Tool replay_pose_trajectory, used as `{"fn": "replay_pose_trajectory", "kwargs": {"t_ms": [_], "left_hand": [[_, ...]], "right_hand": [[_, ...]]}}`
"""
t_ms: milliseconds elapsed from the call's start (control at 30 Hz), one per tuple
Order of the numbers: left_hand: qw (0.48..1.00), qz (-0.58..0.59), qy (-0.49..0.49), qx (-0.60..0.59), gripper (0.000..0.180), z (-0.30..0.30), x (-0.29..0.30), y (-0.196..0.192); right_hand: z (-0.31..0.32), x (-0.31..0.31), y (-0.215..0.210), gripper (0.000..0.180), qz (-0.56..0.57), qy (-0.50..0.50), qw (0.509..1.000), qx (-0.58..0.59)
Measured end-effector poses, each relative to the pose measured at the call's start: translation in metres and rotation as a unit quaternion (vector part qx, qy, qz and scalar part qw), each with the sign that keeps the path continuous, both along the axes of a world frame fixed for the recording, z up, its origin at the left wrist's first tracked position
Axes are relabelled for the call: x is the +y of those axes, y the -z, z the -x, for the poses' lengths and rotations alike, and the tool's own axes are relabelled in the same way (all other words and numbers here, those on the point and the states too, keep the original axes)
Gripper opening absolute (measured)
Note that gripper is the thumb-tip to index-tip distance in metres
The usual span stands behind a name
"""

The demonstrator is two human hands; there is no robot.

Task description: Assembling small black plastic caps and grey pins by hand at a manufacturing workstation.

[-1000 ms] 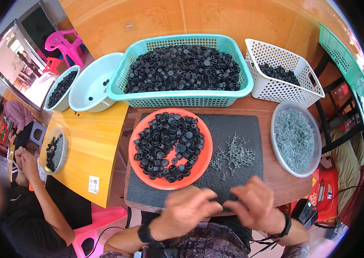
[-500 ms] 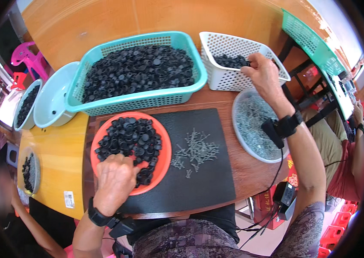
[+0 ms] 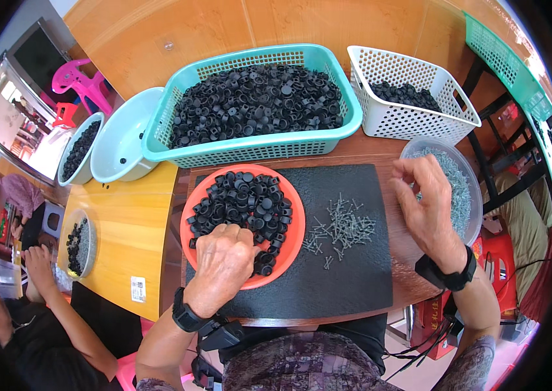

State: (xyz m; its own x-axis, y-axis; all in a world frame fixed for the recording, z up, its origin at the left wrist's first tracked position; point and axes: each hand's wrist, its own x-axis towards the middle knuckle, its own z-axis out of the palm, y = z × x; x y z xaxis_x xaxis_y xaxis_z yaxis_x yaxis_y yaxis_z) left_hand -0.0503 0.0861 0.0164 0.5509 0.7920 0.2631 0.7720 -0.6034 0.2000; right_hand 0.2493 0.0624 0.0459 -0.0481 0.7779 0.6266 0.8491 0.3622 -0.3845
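Observation:
My left hand [image 3: 225, 264] reaches into the near side of a red bowl [image 3: 297, 225] filled with small black plastic caps [image 3: 243, 199]. Its fingers are curled down, and whatever is between them is hidden. My right hand [image 3: 427, 202] hovers above the table beside a clear round tub of screws [image 3: 461, 189]. Its fingers are bent, with the thumb apart, and nothing shows between them. A loose pile of screws [image 3: 347, 225] lies on a black mat [image 3: 315, 287], right of the bowl.
Behind the bowl stands a turquoise basket [image 3: 250, 150] heaped with black parts. A white basket [image 3: 419, 124] at the back right holds more. Light blue basins [image 3: 110, 153] stand at the left. A person's arm [image 3: 70, 313] rests near the yellow table [image 3: 136, 228].
My right hand has come away from the white basket, back toward me beside the screw tub. The left stays in the red bowl. The whole view has shifted, moving the scene rightward.

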Motion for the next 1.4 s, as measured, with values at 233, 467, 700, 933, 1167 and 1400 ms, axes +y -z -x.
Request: {"fn": "replay_pose_trajectory", "kwargs": {"t_ms": [233, 467, 700, 933, 1167, 1400], "left_hand": [[0.998, -0.013, 0.024, -0.062, 0.016, -0.003, -0.014, -0.021], [0.974, 0.091, 0.093, -0.188, 0.025, -0.025, -0.05, -0.034], [0.961, 0.131, 0.118, -0.214, 0.03, -0.04, -0.059, -0.028], [0.846, 0.369, 0.038, -0.382, 0.017, -0.036, -0.064, -0.013], [0.649, 0.522, -0.039, -0.553, 0.028, -0.042, -0.085, 0.004], [0.652, 0.545, -0.032, -0.526, 0.026, -0.042, -0.086, 0.009]], "right_hand": [[0.025, -0.035, 0.009, 0.021, 0.034, -0.078, 0.993, 0.082], [0.077, -0.065, 0.02, 0.014, 0.233, -0.17, 0.894, 0.343], [0.09, -0.078, 0.028, 0.016, 0.38, -0.153, 0.755, 0.512], [0.084, -0.085, 0.032, 0.016, 0.401, -0.145, 0.703, 0.569], [0.086, -0.094, 0.04, 0.008, 0.284, -0.146, 0.841, 0.437], [0.084, -0.099, 0.033, 0.012, 0.315, -0.074, 0.865, 0.384]]}}
